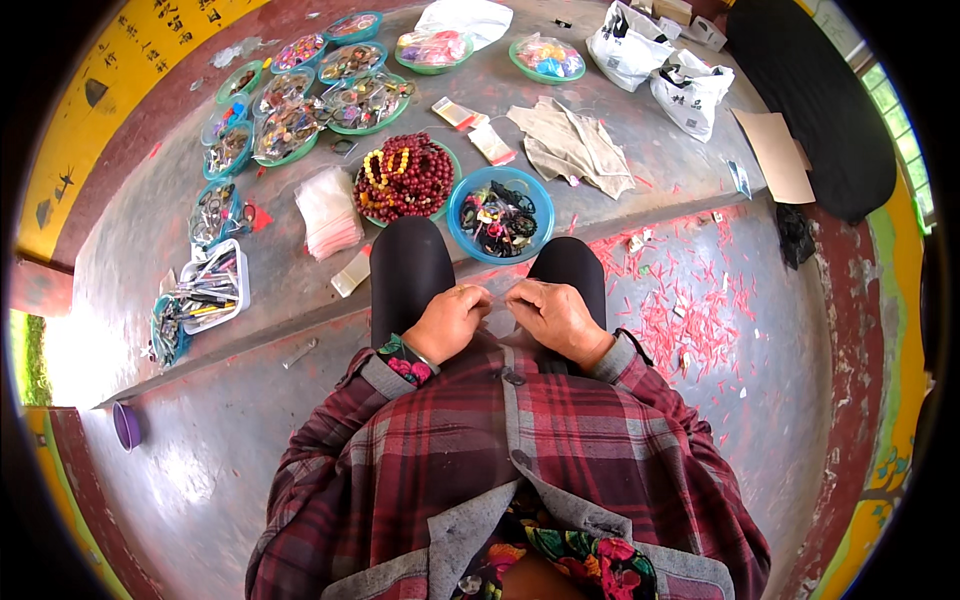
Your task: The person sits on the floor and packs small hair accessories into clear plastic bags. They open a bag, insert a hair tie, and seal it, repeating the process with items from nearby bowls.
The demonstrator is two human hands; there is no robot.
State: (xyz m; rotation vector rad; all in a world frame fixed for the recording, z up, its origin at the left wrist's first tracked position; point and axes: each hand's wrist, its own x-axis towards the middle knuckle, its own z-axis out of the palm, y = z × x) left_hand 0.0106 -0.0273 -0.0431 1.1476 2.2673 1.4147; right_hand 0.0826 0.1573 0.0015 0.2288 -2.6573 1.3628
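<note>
1 head-worn fisheye view, facing steeply down, close over lap, low stone step (140, 230) ahead.

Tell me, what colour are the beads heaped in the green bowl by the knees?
Mostly dark red beads, with a few yellow ones on top; the head view shows them.

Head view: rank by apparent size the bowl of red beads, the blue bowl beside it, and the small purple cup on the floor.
1. Bowl of red beads and blue bowl: look alike, too close to rank.
2. Purple cup: clearly smallest, though partly cut off by shadow.
</note>
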